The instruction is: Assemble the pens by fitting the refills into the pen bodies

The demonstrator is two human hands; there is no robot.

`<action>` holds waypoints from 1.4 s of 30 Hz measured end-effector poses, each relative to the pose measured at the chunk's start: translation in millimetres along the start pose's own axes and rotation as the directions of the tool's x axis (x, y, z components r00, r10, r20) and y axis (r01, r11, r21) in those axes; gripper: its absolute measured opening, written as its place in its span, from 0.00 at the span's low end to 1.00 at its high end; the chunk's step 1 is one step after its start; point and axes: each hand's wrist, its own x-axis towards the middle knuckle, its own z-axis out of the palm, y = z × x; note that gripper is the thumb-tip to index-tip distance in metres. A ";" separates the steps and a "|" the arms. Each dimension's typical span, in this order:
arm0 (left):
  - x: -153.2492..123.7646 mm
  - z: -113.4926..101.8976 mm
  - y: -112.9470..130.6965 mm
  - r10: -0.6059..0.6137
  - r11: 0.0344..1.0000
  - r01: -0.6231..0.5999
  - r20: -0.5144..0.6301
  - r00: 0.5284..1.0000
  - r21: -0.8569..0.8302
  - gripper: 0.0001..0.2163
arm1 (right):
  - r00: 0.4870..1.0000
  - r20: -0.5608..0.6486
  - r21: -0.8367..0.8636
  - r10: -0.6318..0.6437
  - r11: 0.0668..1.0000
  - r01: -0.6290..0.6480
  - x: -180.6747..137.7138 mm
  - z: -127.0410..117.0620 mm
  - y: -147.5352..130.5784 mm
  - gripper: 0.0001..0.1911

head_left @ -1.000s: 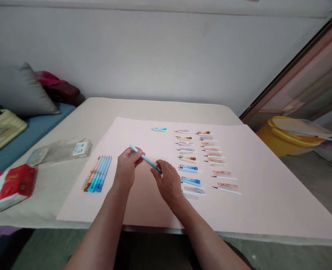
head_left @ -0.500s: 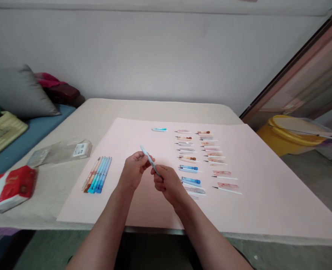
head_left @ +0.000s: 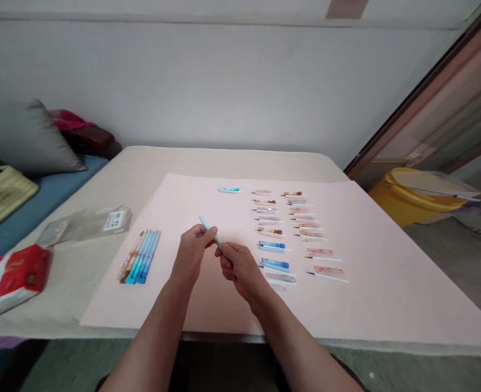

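Hands sit closer together than a second ago, and the light blue pen (head_left: 207,226) tilts steeper, with less of it showing between them. Left hand (head_left: 193,249) pinches the pen's upper part with its fingertips; right hand (head_left: 240,267) is closed around the lower end. Both hover over the middle of the pink paper sheet (head_left: 387,283), pen clear of it.

On the sheet's left part: a bundle of blue and orange pens (head_left: 140,256), side by side. On its right part: two rows of pen parts (head_left: 295,234). Near its far edge: a lone blue pen piece (head_left: 229,190). Off the sheet's left edge, on the counter (head_left: 150,160): a clear plastic bag (head_left: 85,223) and a red tissue pack (head_left: 12,275).
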 end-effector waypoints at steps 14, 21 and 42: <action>3.2 -4.1 1.0 -0.208 0.892 0.184 -0.013 0.978 -0.414 0.05 | 0.995 -0.026 0.069 -0.098 0.993 0.099 -6.6 -4.6 -2.6 0.17; 10.3 -17.2 2.1 -0.312 0.796 0.252 -0.015 0.950 -0.551 0.04 | 0.965 0.219 0.232 -0.145 0.968 0.093 -11.7 -7.3 -8.6 0.17; 8.3 -15.2 -1.3 -0.149 0.988 0.148 -0.011 0.989 -0.050 0.13 | 0.987 0.089 -0.328 -0.138 0.931 0.159 -13.9 -9.7 -8.2 0.10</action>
